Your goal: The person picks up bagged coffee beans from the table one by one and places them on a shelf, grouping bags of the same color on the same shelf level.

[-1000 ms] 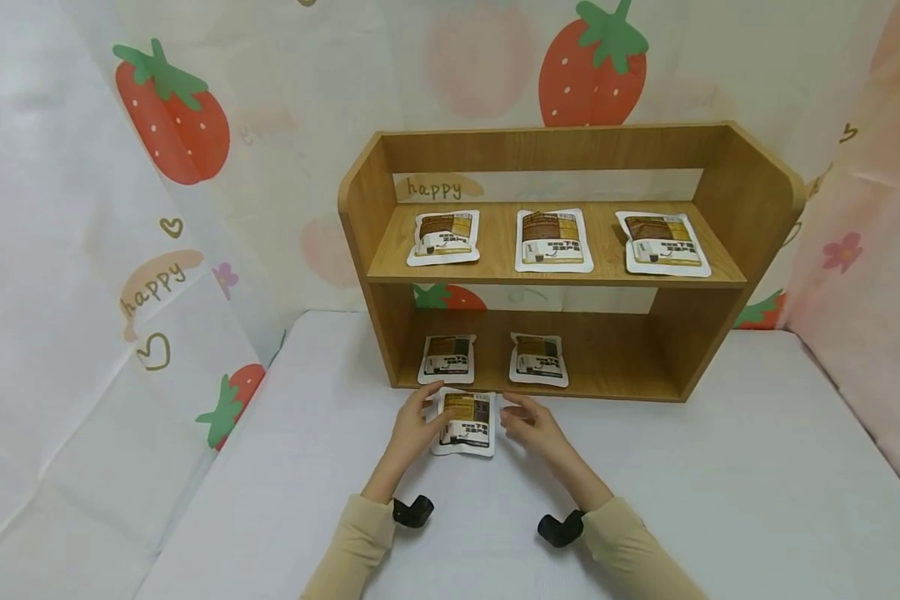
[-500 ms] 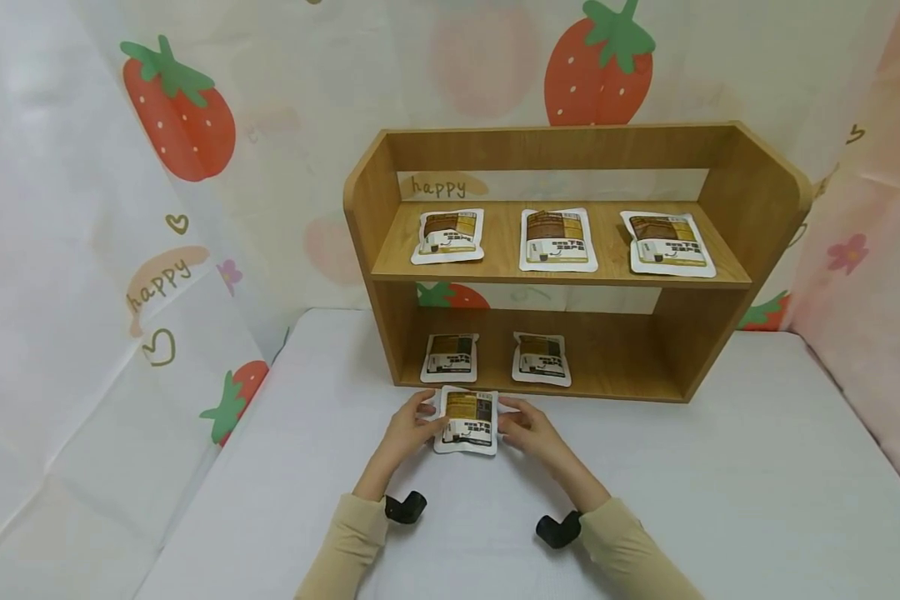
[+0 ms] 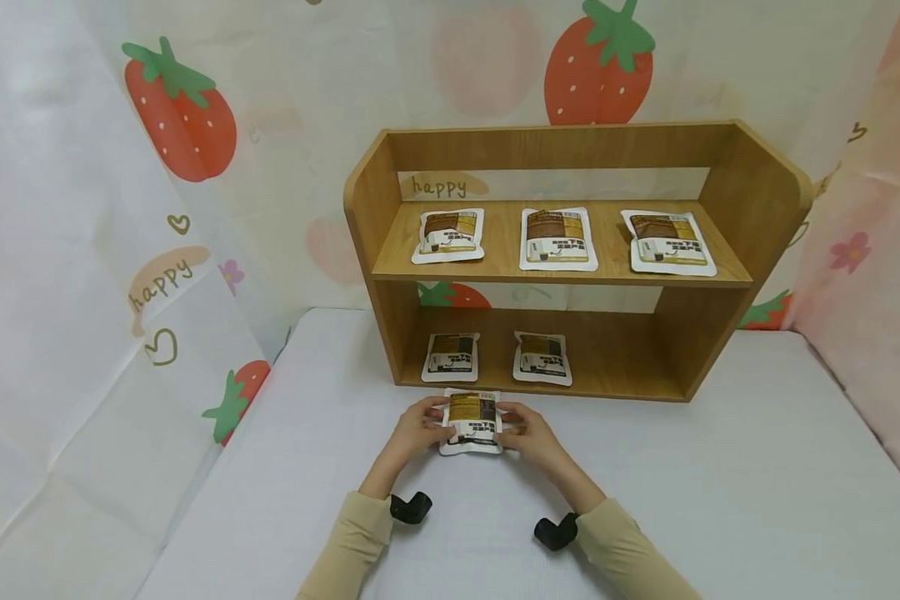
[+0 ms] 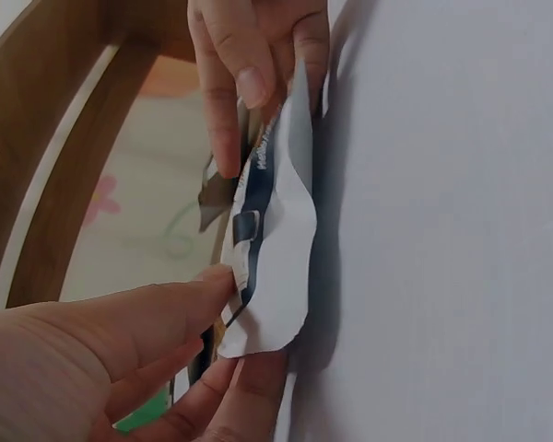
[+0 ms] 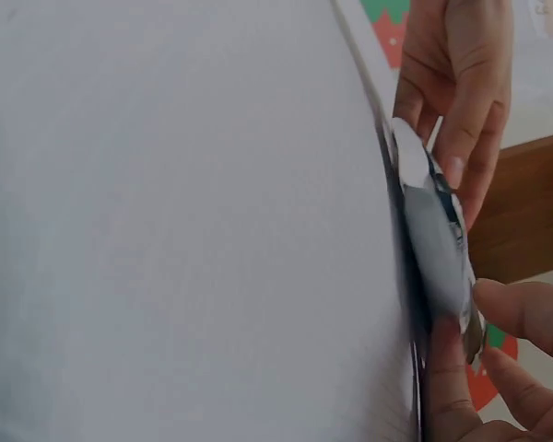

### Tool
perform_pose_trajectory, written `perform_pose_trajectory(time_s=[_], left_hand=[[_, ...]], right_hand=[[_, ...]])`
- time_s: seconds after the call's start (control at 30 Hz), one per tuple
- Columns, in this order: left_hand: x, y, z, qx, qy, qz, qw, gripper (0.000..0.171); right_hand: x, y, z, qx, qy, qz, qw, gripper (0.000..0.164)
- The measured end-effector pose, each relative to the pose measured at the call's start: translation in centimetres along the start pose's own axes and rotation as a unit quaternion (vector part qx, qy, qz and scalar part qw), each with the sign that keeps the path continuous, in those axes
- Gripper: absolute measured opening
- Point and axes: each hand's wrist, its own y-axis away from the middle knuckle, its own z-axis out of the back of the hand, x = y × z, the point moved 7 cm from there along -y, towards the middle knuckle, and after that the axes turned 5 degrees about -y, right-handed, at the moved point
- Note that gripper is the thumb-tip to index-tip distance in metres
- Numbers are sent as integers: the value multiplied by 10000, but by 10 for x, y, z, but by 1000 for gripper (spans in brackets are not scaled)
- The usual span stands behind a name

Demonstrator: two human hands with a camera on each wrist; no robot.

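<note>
A white-edged pouch (image 3: 474,421) with a brown, yellow and black printed label lies at the table's middle, just before the shelf. My left hand (image 3: 417,430) pinches its left edge, thumb on top and fingers underneath. On the opposite edge my right hand (image 3: 534,437) pinches it likewise. The left wrist view shows the pouch (image 4: 281,249) edge-on, its white border wavy and a shadow beside it on the cloth. From the right wrist, the right thumb (image 5: 521,308) shows on the printed face, with fingers below the pouch.
Beyond the hands stands a two-tier wooden shelf (image 3: 562,281). Three similar pouches, one of them the middle pouch (image 3: 558,240), lie on its upper board. Below are a left pouch (image 3: 451,357) and a second pouch (image 3: 542,358). White cloth (image 3: 757,483) covers the table.
Both hands have closed in on the pouch's sides; the right hand moved left from beside it to grip its edge. The pouch has shifted slightly right. The shelf pouches stay put.
</note>
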Motion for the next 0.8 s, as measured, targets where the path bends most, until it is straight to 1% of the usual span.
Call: perform_pose_trajectory(time_s=[0.13,0.27,0.5,0.63,0.73,0.8], left_hand=[[-4,-2,-2,40,-88,-110,9999,47],[-5,-3,-4,55,-168,-109,9998,44],[-7,-3,-10,125,6,-60,9999,43],[-11,-2,-11,107,97,-45,9999,44],[-15,-3,-12,89,178,-7,9998,44],[-18,-4,-12,68,210,-43,9997,45]], right_hand=[[-3,-2,4,-116,139,3,9998,52],[0,-1,7,-122,145,31,9998,49],[5,2,15,-174,244,55,9995,46],[5,2,19,-185,269,126,9994,46],[7,2,23,-245,395,214,9987,47],[8,2,26,-285,490,263,9980,48]])
